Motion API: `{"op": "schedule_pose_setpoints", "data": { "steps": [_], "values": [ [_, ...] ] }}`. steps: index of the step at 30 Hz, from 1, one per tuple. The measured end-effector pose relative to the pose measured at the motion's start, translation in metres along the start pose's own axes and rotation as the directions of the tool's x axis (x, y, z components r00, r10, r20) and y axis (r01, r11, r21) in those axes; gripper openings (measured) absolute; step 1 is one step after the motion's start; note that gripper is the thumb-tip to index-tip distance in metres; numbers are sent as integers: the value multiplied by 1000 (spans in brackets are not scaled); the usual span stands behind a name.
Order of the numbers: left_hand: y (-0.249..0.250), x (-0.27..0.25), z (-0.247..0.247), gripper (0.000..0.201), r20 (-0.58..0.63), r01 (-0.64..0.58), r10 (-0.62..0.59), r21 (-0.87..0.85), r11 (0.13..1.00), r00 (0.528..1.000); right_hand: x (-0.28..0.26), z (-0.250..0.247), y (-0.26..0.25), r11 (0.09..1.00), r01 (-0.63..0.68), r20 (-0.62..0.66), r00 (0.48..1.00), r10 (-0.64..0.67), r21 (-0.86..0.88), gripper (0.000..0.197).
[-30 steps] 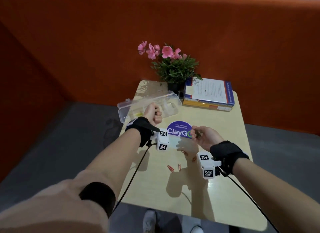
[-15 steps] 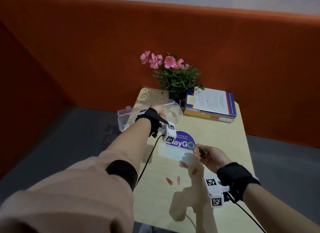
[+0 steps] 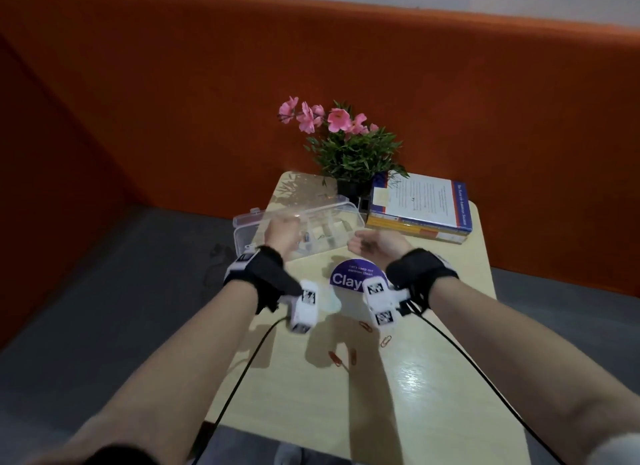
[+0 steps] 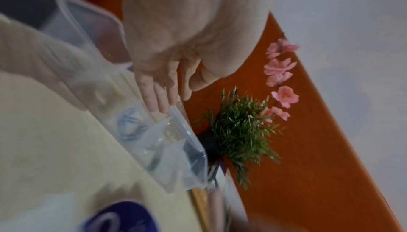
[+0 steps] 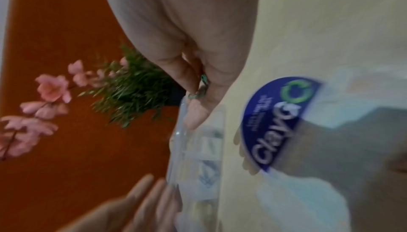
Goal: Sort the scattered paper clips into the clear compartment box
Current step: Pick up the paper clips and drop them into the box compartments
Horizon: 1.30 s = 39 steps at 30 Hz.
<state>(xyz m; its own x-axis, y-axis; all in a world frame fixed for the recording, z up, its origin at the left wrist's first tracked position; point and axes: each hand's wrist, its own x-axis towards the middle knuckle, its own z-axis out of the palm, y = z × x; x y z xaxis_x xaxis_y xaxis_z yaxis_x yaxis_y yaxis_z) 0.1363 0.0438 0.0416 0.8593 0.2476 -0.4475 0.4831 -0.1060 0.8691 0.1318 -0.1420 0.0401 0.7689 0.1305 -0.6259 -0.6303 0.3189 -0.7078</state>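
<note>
1. We see the clear compartment box point(image 3: 322, 222) lying open at the far left corner of the table point(image 3: 433, 378), its left end jutting past the left edge.
2. Our left hand point(image 3: 282, 234) rests over the box, its fingers point(image 4: 157, 94) straight and together, the tips touching the clear plastic; it holds nothing.
3. Blue clips point(image 4: 130, 126) sit in one compartment; the other compartments are too blurred for us to read.
4. Four orange paper clips point(image 3: 335, 359) lie scattered on the middle of the table, nearer to us than the purple sticker point(image 3: 349, 277).
5. Our right hand point(image 3: 375, 246) hovers just beside the box's right end, thumb and forefinger pinched on a green paper clip point(image 5: 199, 90).
6. A potted plant with pink flowers point(image 3: 349, 146) stands at the far edge, and a stack of books point(image 3: 420, 205) fills the far right corner.
</note>
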Motion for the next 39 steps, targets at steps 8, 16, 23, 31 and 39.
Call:
{"op": "schedule_pose_setpoints", "data": {
  "steps": [8, 16, 23, 31, 39],
  "values": [
    [-75, -68, -24, 22, 24, -74, 70, 329, 941, 997, 74, 50, -18, 854, 61, 7, 998, -67, -517, 26],
    [-99, -80, 2, 10, 266, -208, 63, 563, 800, 962, 1, 23, 4, 802, 211, -5, 966, -258, -559, 36],
    [-110, -88, 10, 49, 587, -464, -184, 764, 449, 788, -58, -72, 80, 462, -122, -247, 943, -221, -878, 14],
    [-122, -97, 34, 24, 605, -563, 42, 711, 421, 795, -87, -78, 149, 155, 77, 25, 951, -309, -985, 25],
    [-118, -86, 50, 8, 610, -588, 73, 717, 374, 789, -81, -82, 147, 105, 84, 43, 939, -340, -991, 20]
  ]
}}
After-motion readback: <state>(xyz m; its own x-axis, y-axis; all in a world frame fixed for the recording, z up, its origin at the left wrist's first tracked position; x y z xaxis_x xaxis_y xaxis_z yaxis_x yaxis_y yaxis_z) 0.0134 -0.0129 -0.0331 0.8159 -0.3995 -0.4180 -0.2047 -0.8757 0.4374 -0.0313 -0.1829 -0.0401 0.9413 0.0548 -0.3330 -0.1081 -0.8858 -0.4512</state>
